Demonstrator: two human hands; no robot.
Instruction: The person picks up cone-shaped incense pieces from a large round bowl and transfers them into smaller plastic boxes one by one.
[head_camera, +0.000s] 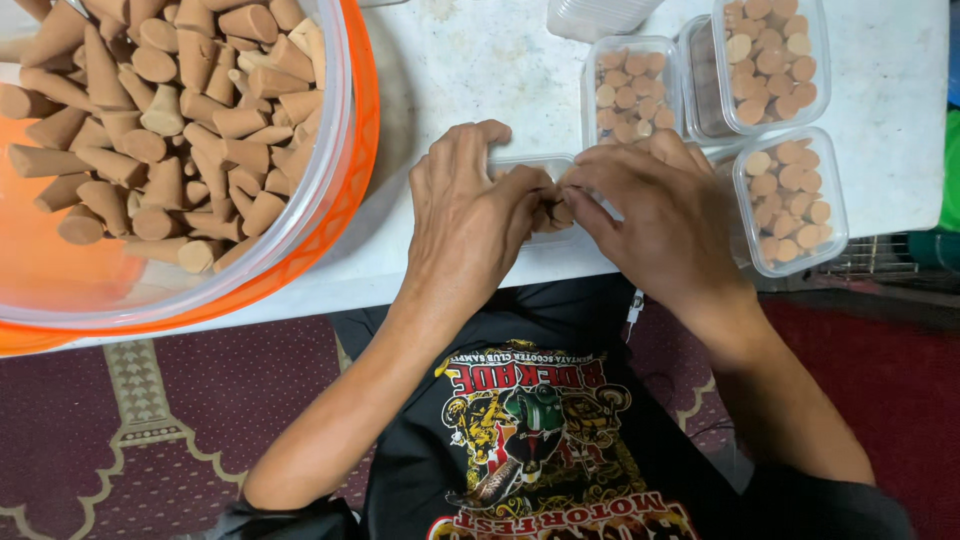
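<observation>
Left hand and right hand pinch small brown cones with curled fingers over a clear plastic box; smooth tapered cones fill the bowl.

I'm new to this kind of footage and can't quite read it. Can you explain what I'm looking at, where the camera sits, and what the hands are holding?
There is no machine here. A camera worn on a person's head looks down at their own two bare hands. The left hand and right hand meet over a small clear box on a white table, fingering small brown cones there. What exactly each hand grips is hidden. To the left stands a big clear tub with an orange rim, heaped with loose brown cones. To the right stand three filled clear boxes packed with cones upright.
</observation>
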